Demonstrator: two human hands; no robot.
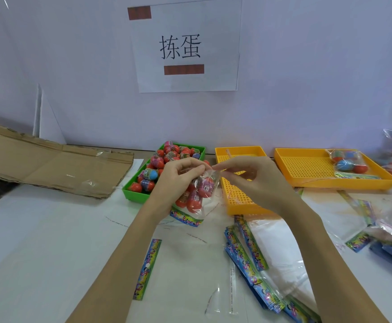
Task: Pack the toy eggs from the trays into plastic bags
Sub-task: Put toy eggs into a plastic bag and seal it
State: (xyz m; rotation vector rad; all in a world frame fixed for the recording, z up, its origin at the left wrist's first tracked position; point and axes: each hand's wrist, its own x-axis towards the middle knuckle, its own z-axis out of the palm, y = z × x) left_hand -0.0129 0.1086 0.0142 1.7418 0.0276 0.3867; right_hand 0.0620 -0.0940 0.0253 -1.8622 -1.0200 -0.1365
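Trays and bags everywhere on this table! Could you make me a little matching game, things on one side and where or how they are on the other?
Things:
1. green tray
2. far right yellow tray
3. clear bag of eggs
4. flattened cardboard

States:
A. pinched at its top by both hands
B. lying on the left
C. heaped with loose eggs
D. holds one filled bag

Pairs: 1-C, 2-D, 3-A, 4-B

On the wall ahead of me hangs a white paper sign (185, 45) printed with the black characters "拣蛋", with a brown bar above and another below. The red plastic toy eggs (199, 194) in the clear bag I hold carry small white labels reading "6+". The colourful card strips' print is too small to read.
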